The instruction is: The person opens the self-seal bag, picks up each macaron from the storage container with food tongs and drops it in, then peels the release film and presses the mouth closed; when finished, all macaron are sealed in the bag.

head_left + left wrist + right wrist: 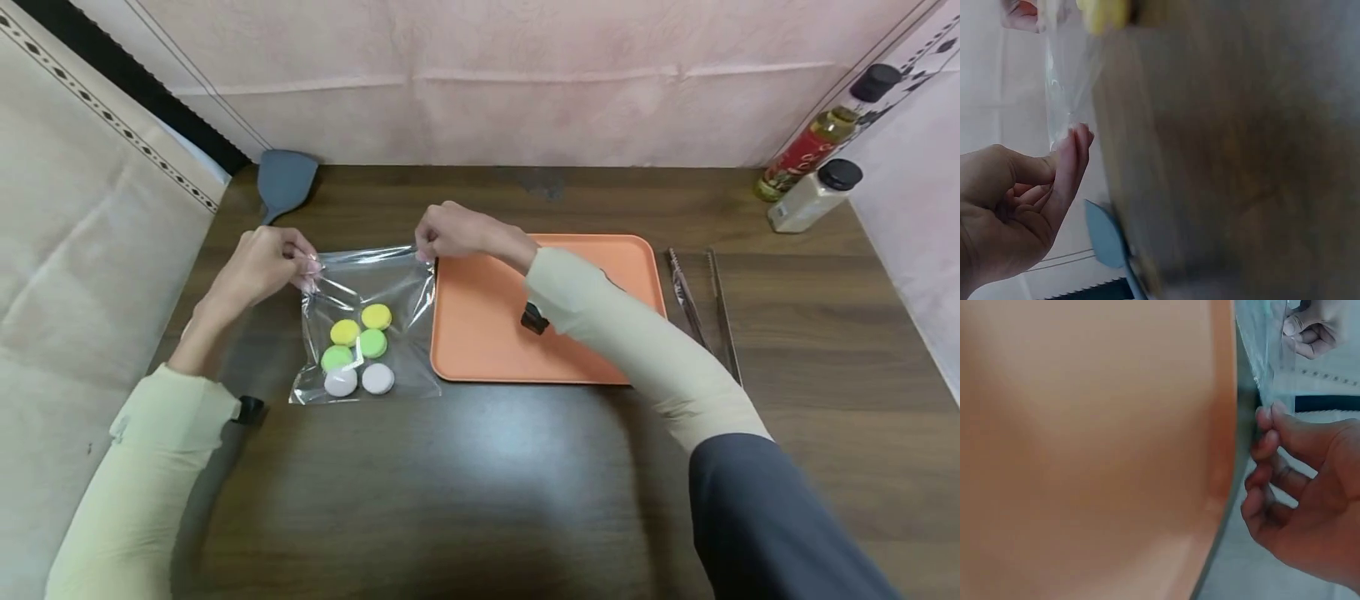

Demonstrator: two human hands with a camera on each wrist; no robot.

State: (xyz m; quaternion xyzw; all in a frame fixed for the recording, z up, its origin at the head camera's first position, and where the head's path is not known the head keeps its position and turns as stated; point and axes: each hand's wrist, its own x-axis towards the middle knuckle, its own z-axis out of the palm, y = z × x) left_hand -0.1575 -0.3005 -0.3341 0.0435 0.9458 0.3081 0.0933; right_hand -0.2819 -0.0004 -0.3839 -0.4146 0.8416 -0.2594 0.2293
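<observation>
A clear plastic bag (408,350) lies on the table left of the tray, with yellow, green and white round pieces inside in pairs. At its far left corner my left hand (266,262) pinches the edge between thumb and fingers. My right hand (453,232) pinches the far right corner, beside the tray's edge. In the left wrist view the bag's film (1069,81) stretches up from the left fingertips. The right wrist view shows the right thumb and forefinger (1266,419) together on the bag's corner. What the round pieces are, I cannot tell.
An orange tray (480,333) lies under the right forearm. To its right are metal tongs (723,317). A blue-grey spatula (287,183) lies at the back left. An oil bottle (806,158) and a black-capped jar (813,198) stand at the back right.
</observation>
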